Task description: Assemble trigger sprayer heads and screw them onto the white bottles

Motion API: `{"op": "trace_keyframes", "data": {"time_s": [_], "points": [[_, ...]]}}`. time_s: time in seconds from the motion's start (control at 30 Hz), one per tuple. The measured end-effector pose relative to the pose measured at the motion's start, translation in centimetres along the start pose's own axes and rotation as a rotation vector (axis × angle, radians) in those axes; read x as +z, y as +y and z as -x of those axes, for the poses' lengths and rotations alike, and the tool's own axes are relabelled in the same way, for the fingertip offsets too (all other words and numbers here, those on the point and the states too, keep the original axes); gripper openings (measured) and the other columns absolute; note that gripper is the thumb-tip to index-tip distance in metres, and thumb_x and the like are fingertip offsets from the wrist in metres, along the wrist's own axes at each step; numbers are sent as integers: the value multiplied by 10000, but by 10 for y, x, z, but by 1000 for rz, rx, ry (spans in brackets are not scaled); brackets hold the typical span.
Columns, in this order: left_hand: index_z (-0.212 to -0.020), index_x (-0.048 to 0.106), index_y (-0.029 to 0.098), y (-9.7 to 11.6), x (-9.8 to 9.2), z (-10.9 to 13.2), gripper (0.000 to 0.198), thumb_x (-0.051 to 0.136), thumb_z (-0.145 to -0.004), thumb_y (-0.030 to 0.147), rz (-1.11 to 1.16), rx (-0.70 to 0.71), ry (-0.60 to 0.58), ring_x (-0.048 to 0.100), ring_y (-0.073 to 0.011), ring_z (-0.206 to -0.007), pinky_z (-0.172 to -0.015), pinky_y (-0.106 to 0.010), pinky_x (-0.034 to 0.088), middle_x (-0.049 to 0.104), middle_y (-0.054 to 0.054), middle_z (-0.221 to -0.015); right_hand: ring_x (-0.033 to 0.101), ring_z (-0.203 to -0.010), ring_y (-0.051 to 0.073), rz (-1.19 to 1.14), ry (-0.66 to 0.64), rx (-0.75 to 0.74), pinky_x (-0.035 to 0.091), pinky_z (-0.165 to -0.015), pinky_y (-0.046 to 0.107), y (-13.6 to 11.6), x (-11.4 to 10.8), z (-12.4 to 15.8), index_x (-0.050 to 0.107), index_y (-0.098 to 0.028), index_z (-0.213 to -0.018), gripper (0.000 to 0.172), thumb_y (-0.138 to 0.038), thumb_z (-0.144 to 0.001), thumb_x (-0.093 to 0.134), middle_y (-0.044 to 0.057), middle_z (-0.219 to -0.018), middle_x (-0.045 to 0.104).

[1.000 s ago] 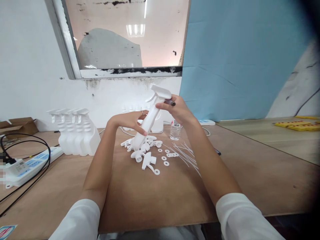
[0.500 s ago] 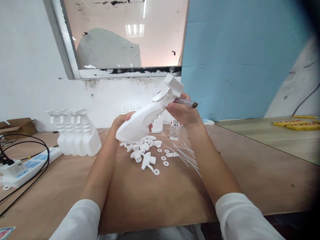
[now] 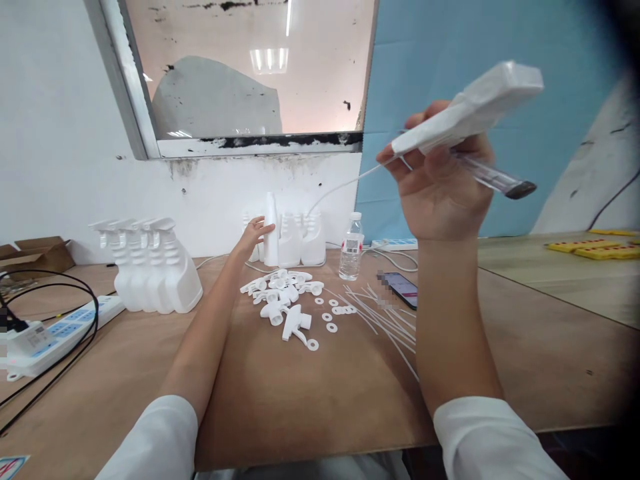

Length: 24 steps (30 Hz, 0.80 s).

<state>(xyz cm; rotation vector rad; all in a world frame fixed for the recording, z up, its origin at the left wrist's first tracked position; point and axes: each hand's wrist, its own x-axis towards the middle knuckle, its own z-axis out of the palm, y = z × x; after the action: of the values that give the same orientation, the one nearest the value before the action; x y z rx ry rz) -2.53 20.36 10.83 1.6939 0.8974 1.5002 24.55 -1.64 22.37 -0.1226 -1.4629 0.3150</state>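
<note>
High on the right, my right hand [image 3: 445, 180] is closed round a white trigger spray head [image 3: 480, 107], with a clear, dark-tipped pen-like tool [image 3: 495, 177] also in its grip. A thin white dip tube [image 3: 345, 183] curves from the spray head down to the left. Its far end is over the white bottles [image 3: 313, 240] at the back. My left hand [image 3: 254, 235] reaches to that row, fingers apart, the fingertips against the side of a white bottle [image 3: 271, 233] seen edge-on. Loose trigger heads [image 3: 295, 323] lie piled in front, beside white washers [image 3: 331, 327] and loose tubes [image 3: 385, 320].
Several white spray bottles with heads fitted [image 3: 157, 273] stand at left, near a power strip [image 3: 75, 330] and black cables. A water bottle [image 3: 351, 247] and a phone [image 3: 403, 288] are right of centre. Behind are a cardboard box [image 3: 47, 252] and the wall.
The white bottle and spray head were together between both hands. My right hand has moved up and right with the spray head and trailing tube; my left hand is now at the back bottle row.
</note>
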Motion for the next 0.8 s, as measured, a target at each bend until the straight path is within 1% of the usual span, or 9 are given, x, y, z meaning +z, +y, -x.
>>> {"op": "trace_keyframes", "data": {"time_s": [0.1,0.17,0.23,0.3,0.43,0.5,0.6,0.7,0.8], "points": [[-1195,413,223,-24,8,-7,644,797,-684,300,-63,-3,178,556,-258,-1219,-984,-406,460,533,-139,-1333,642,-1022,253,28,-28,12,514,-1000,417,-4,-2,-1,716,-438,-950,278,-476,-689,801,-63,-1126,649],[-1173,379,220,-37,13,-8,682,819,-651,231,-122,1,273,541,-239,-1230,-1010,-374,438,518,-134,-1316,653,-970,254,28,-33,0,529,-964,416,-3,-3,-2,713,-433,-948,341,-521,-636,820,-51,-1106,657],[-1138,365,219,-49,18,-5,688,830,-631,194,-192,-5,328,546,-236,-1210,-1020,-373,422,527,-117,-1268,659,-930,249,20,-38,-12,540,-938,413,1,-4,-4,716,-420,-954,365,-528,-622,824,-34,-1085,663],[-1111,354,220,-58,21,-1,690,838,-621,180,-262,-16,359,557,-237,-1181,-1021,-380,413,531,-98,-1226,660,-913,253,34,-51,-12,539,-935,428,6,-4,-5,717,-407,-972,349,-521,-655,808,-17,-1094,662],[-1129,303,222,-69,22,6,688,817,-670,198,-370,-34,377,577,-225,-1148,-991,-357,426,519,-96,-1209,664,-939,288,119,-68,5,519,-940,479,16,-7,-4,694,-411,-1006,336,-559,-712,764,3,-1152,656],[-1145,274,230,-72,18,8,703,809,-688,212,-416,-40,361,589,-213,-1132,-960,-334,442,510,-97,-1219,672,-929,291,127,-83,-2,521,-919,489,20,-9,-3,686,-414,-1033,347,-554,-725,758,10,-1148,659],[-1127,269,241,-75,14,11,735,833,-656,230,-499,-60,314,606,-205,-1096,-922,-318,455,504,-79,-1203,667,-970,302,204,-94,23,537,-872,486,27,-12,-3,671,-404,-1059,361,-568,-745,739,21,-1153,667],[-1105,294,229,-77,12,13,723,845,-641,279,-595,-102,270,611,-231,-1062,-909,-347,458,524,-66,-1127,642,-1048,299,338,-87,73,550,-866,462,35,-14,-3,660,-379,-1064,368,-586,-766,719,31,-1134,676],[-1108,337,211,-78,12,14,702,848,-634,299,-693,-126,248,552,-276,-1158,-966,-382,426,503,-101,-1188,649,-1022,270,399,-107,54,564,-858,435,43,-15,-3,681,-337,-1010,321,-535,-766,747,20,-1063,675]]}}
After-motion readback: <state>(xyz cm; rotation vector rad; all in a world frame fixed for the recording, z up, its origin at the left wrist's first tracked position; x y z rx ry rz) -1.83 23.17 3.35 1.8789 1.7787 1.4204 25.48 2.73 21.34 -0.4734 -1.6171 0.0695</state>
